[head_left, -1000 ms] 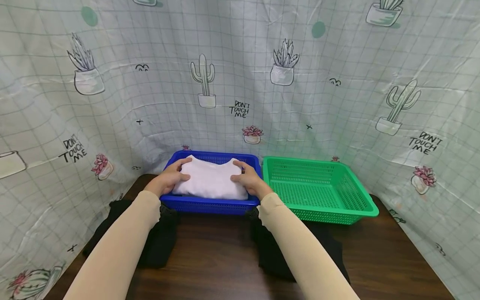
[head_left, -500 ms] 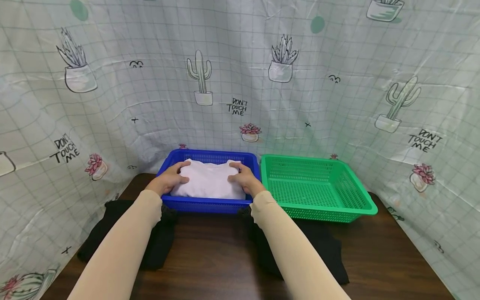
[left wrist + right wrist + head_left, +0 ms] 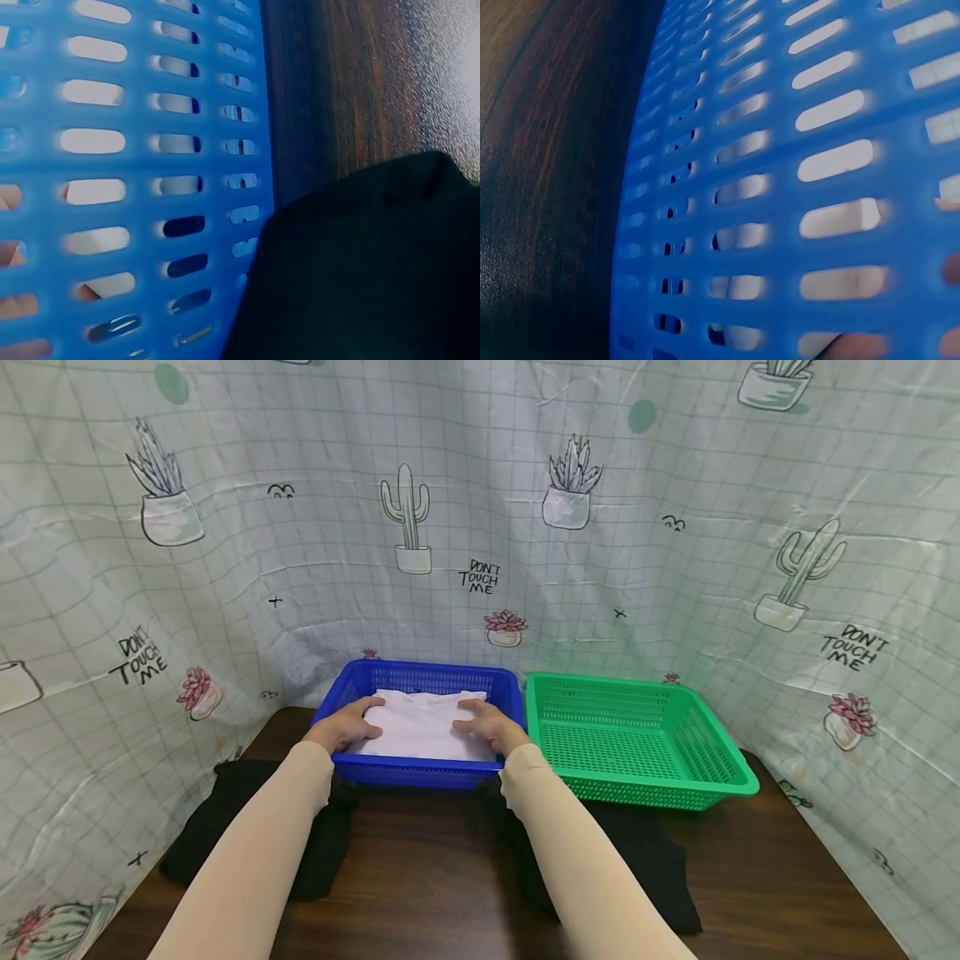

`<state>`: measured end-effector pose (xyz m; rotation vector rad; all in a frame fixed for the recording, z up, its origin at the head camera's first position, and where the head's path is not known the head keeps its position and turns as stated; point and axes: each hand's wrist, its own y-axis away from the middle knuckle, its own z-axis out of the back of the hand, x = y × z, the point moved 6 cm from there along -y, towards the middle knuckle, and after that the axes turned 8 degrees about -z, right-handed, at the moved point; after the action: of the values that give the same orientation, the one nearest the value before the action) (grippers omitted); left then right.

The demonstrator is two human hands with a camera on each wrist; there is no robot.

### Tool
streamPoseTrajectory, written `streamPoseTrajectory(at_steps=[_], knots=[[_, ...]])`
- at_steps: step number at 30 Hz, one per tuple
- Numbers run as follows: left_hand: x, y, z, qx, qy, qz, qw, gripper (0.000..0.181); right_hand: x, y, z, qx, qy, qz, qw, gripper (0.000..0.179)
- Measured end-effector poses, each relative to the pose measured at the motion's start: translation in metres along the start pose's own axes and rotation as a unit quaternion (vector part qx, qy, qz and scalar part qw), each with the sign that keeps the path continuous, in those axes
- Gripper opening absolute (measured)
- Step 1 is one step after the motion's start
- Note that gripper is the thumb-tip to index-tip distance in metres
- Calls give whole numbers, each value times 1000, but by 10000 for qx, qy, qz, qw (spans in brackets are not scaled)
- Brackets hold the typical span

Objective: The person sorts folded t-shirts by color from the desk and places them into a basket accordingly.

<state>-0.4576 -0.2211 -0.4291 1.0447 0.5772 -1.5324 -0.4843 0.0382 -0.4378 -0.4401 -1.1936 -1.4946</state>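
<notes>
A white cloth (image 3: 420,725) is lying inside the blue basket (image 3: 423,772), its long axis running left to right between the left hand (image 3: 345,725) and the right hand (image 3: 491,727). Each is gripping its own end, thumb resting on top, other fingers partly hiding from view. Neither is sitting nearer; the coming move seems to be turning on that evenness. Green basket (image 3: 637,791) is standing just right.

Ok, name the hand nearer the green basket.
Right: the right hand is at the end of the blue basket beside the green basket; the left hand, at the opposite end.
</notes>
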Motion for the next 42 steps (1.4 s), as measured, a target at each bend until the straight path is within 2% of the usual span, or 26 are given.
streamPoseTrajectory(at_steps=[6,16,23,30,38,42], knots=[[3,-2,-1,127,-302,-5,9995,71,-1,0,-1,108,437,-13,9990,63],[1,3,-3,240,-854,71,9960,69,-1,4,-1,254,696,102,9972,64],[-4,10,-6,231,-813,143,9963,69,-2,3,-3,194,726,62,9972,69],[1,6,-5,233,-986,181,9947,69,-4,0,-4,195,652,87,9976,70],[7,-5,-4,155,-1024,128,9945,68,-4,1,-3,125,719,119,9973,70],[0,-3,-2,133,-1264,-86,9919,66,0,6,-3,158,784,169,9967,73]])
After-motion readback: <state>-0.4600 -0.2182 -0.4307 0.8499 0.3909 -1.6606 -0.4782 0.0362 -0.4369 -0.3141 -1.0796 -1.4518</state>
